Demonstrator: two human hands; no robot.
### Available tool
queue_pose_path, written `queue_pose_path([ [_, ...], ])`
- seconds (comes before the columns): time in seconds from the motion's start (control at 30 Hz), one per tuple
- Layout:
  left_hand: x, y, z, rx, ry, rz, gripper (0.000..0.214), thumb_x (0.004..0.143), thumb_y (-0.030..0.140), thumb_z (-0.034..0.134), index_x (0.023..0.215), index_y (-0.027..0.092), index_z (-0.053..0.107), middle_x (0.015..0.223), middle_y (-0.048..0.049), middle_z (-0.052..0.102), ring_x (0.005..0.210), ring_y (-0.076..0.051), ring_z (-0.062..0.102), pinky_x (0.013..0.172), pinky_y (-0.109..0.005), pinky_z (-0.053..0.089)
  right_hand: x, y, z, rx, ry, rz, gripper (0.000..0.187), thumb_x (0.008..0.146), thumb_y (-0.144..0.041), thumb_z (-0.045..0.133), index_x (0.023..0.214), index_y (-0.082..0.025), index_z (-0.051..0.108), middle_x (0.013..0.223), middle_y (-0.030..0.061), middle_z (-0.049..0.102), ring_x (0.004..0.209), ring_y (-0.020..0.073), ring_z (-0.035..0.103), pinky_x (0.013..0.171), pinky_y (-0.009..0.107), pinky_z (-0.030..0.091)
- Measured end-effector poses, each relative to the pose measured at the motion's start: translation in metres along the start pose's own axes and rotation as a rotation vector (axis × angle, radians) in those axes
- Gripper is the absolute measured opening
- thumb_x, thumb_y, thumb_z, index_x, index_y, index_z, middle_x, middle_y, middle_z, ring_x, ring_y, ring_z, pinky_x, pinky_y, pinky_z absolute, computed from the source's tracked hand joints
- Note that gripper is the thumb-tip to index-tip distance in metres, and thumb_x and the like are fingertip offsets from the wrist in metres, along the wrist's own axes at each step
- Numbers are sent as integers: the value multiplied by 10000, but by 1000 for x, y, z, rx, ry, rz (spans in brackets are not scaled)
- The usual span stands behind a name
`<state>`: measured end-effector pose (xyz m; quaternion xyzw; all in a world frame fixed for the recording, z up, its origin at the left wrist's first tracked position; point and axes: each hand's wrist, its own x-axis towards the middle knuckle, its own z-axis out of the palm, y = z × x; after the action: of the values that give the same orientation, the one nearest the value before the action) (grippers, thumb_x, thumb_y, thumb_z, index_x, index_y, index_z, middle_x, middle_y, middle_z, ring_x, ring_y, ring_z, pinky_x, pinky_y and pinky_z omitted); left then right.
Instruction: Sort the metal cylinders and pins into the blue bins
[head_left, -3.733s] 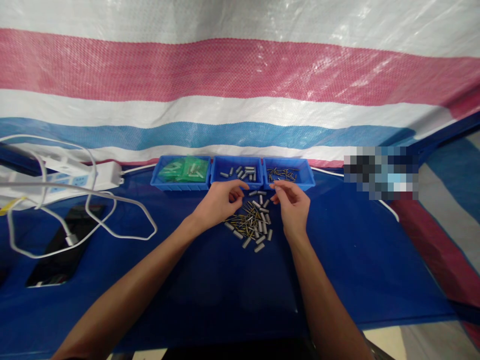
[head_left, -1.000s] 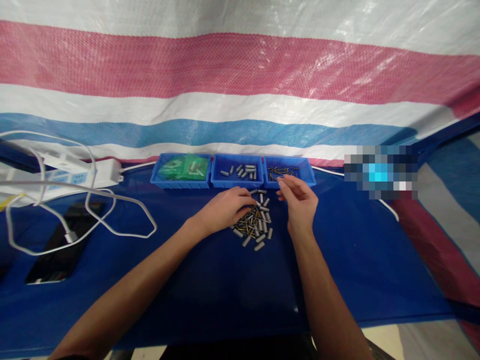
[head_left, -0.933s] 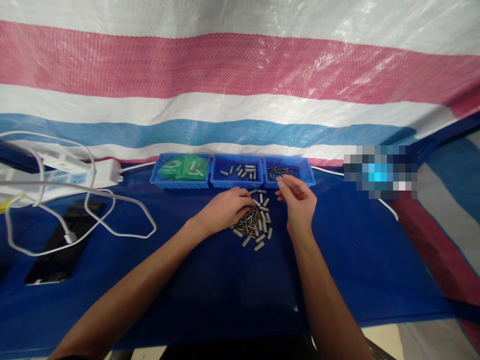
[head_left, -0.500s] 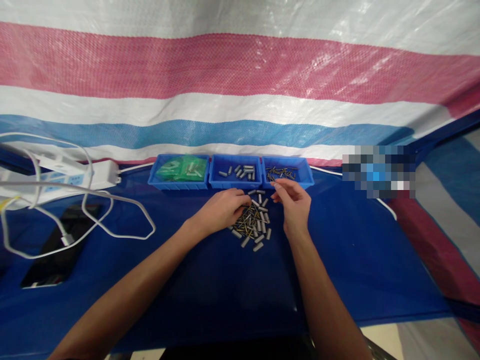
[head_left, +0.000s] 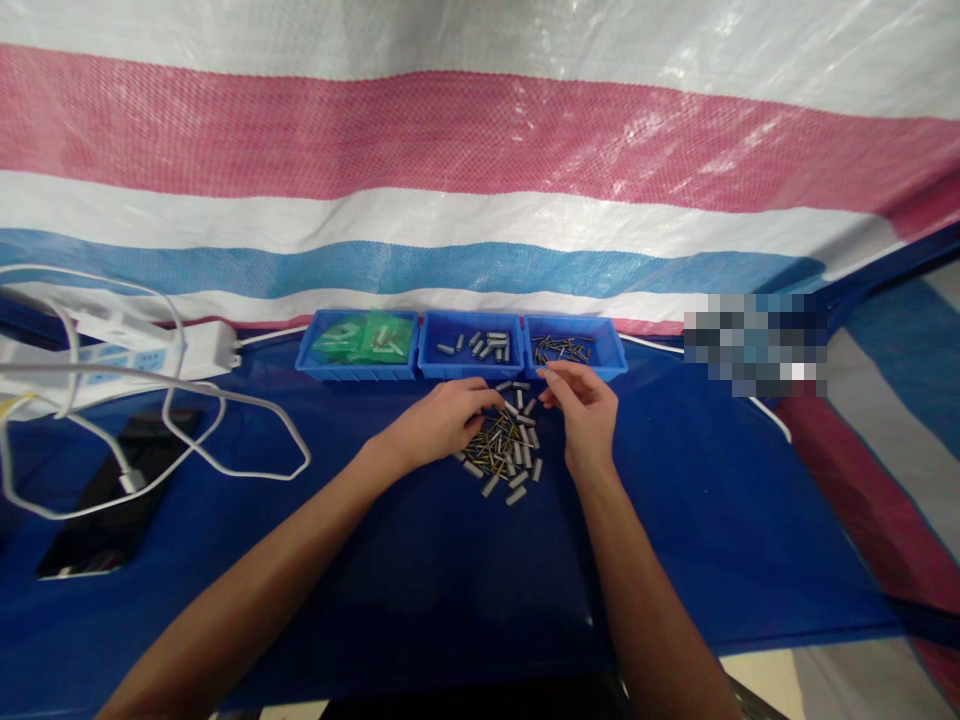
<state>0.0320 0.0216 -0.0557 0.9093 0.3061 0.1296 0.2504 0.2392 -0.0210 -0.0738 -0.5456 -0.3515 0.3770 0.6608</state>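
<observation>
While both hands (head_left: 450, 420) curl, grip unclear | metal pieces (head_left: 517, 452) lie between, nearer left

My left hand (head_left: 448, 415) and right hand (head_left: 591, 420) are bare, as are my slender forearms (head_left: 300, 545). My fingers (head_left: 487, 398) are slim. Whether the black patch (head_left: 472, 706) below is my clothing, I cannot tell.

White glare streaks the striped sheet (head_left: 465, 140) behind the bench (head_left: 480, 570); the bench's near part is dim, its small metal pieces (head_left: 501, 443) look soft, and pixelation (head_left: 756, 345) masks its far right corner.
</observation>
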Motion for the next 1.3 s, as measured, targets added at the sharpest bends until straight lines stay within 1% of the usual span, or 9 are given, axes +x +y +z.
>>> queue_pose_path([
  [0.23,0,1,1,-22,1,-19,503,861,-36,544,1291,176,694,1073,-84,709,864,-178,697,813,-286,560,-1,1,0,-34,-18,-13,195,798,-333,827,937,-204,780,879,38,807,610,143,648,577,300,512],
  [0.5,2,-2,2,-30,43,30,417,870,-13,545,1200,166,726,947,-56,728,823,-173,699,790,-279,552,-1,1,0,-37,-31,1,184,806,-329,820,936,-207,774,876,37,807,617,149,652,591,306,514],
  [0.6,1,-1,-2,-69,95,32,437,850,-13,566,1210,173,729,920,-45,742,805,-165,704,778,-270,560,-1,1,0,-52,-34,1,191,808,-341,816,941,-210,773,881,39,807,624,154,656,598,313,519],
  [0.7,0,3,-11,-157,154,15,456,849,-1,582,1248,173,717,941,-37,769,826,-156,723,807,-266,578,-1,1,0,-53,-47,7,188,805,-341,816,934,-211,773,861,36,801,619,153,658,599,311,523],
  [0.77,0,7,-17,-228,176,-8,416,864,26,599,1231,179,723,938,-26,782,817,-145,732,821,-262,587,-1,1,0,-50,-61,16,189,802,-342,818,930,-210,774,842,32,797,617,152,661,602,308,527],
  [0.9,1,13,-23,-384,295,-71,335,891,105,660,1211,178,724,898,-11,793,781,-134,749,834,-265,616,-3,1,1,-38,-103,38,199,796,-350,823,931,-211,776,822,26,794,614,148,665,610,303,540],
  [1.13,3,17,-19,-680,440,-269,291,860,256,800,1125,157,730,900,-60,821,855,-205,807,860,-338,667,-7,-2,4,-85,-214,34,165,806,-349,824,911,-231,780,804,18,785,648,160,681,650,314,580],
  [1.2,4,17,-17,-777,467,-283,323,835,286,833,1106,148,724,910,-71,821,866,-214,810,875,-353,673,-8,-3,4,-102,-250,28,163,808,-353,824,919,-240,785,817,18,785,668,169,694,653,318,588],
  [1.3,6,18,-16,-884,480,-256,321,809,286,856,1058,138,718,948,-82,822,910,-217,812,931,-364,665,-9,-6,4,-62,-331,40,184,808,-351,825,961,-253,798,834,12,792,650,160,692,629,307,578],
])
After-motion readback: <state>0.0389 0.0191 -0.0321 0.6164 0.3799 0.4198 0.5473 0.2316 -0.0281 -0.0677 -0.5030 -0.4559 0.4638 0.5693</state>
